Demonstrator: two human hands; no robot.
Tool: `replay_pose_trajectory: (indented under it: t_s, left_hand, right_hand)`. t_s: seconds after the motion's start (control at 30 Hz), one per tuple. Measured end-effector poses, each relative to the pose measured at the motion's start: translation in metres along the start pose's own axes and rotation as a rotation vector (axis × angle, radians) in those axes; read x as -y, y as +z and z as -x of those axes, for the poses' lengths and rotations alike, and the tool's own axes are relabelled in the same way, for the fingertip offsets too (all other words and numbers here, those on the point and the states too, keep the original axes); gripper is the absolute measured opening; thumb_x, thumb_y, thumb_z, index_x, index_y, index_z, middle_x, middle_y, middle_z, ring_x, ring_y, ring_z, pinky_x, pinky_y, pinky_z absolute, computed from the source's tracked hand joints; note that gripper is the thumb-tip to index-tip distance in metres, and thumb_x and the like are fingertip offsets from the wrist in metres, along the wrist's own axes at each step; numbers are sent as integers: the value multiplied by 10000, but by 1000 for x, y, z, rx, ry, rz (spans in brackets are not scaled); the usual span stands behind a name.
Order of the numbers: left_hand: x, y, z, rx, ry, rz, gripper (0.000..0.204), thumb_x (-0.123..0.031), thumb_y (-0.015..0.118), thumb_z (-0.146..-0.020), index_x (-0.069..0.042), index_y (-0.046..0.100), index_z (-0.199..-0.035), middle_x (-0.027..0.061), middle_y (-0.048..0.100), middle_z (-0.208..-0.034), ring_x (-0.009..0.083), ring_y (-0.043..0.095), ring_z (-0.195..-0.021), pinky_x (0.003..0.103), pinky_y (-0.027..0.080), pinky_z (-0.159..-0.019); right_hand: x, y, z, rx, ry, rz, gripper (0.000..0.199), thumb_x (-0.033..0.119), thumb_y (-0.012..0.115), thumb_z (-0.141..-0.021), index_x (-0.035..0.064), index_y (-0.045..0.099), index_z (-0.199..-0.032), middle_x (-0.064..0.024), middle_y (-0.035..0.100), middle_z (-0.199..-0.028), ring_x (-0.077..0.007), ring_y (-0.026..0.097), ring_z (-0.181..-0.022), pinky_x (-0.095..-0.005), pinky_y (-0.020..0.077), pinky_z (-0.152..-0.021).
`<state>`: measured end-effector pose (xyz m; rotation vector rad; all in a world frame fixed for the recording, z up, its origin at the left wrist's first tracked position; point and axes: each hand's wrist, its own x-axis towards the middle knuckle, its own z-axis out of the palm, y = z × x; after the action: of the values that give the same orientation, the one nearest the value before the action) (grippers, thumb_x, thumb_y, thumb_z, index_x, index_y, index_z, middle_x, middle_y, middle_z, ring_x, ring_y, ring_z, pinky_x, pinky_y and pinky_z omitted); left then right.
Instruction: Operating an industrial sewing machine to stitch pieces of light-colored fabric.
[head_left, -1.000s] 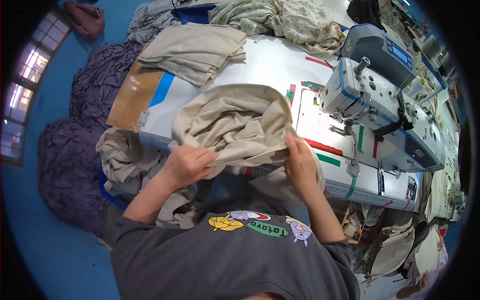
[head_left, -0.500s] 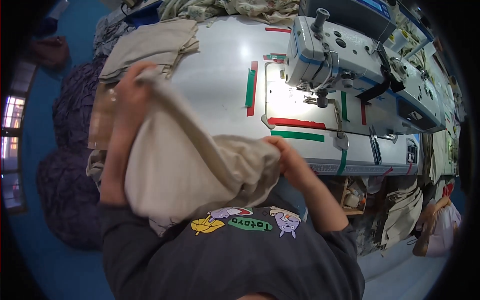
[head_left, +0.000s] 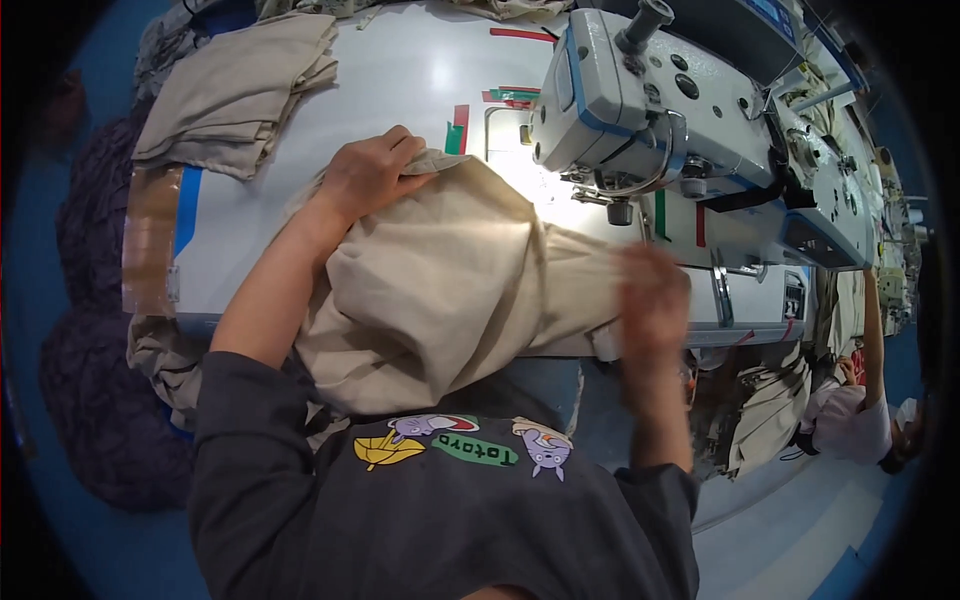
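White sewing table point(head_left: 400, 90), blue floor point(head_left: 40, 200)

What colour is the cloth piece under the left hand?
Plain beige cloth piece, no pattern; left hand grips its edge. Head view.

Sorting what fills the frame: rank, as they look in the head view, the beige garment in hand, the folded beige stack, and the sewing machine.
1. Beige garment, largest, though nearest the camera.
2. Sewing machine.
3. Folded beige stack, smallest, though it lies farther off.

The white surface point(head_left: 400, 90) carried a sewing machine point(head_left: 680, 110) beyond the right hand point(head_left: 652, 295), beige cloth point(head_left: 450, 290) under the left hand point(head_left: 370, 175), and folded beige pieces point(head_left: 235, 90) farther left.
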<state>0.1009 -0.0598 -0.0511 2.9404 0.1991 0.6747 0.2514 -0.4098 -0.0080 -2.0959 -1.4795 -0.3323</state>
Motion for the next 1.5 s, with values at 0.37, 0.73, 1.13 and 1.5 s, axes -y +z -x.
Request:
replay_pose_trajectory:
  t_s: [0.37, 0.73, 1.13, 1.5]
  left_hand:
    - [34, -25, -109, 61, 170, -355, 359, -79, 684, -755, -40, 571, -1094, 159, 618, -1063, 334, 597, -1079, 441, 509, -852]
    - [-94, 15, 20, 67, 68, 582, 416, -32, 683, -816, -32, 583, -1220, 128, 622, -1198, 312, 603, -1123, 385, 496, -969]
    - [-99, 2, 19, 253, 224, 323, 679, -333, 734, -768, -94, 504, -1360, 76, 496, -1392, 260, 444, -1320, 466, 327, -1128]
    - [-119, 19, 25, 153, 110, 358, 573, -238, 714, -764, -66, 551, -1286, 100, 522, -1359, 283, 467, -1289, 482, 363, -1099]
  right_hand:
    - [36, 88, -45, 612, -416, -771, 296, 50, 696, -774, 100, 709, -1066, -40, 645, -1281, -247, 646, -1035, -353, 525, -886]
    - [11, 90, -41, 201, -287, -588, 314, 61, 710, -763, 111, 665, -1069, -56, 656, -1039, -241, 664, -898, -352, 556, -748]
    - [-13, 29, -1, 443, 290, 92, 215, 101, 726, -799, 74, 575, -951, -83, 575, -1211, -296, 548, -1160, -442, 486, -904]
    - [17, 78, -23, 127, -161, -259, 396, 23, 652, -782, 27, 632, -1177, -110, 644, -1120, -268, 628, -1004, -361, 535, -859]
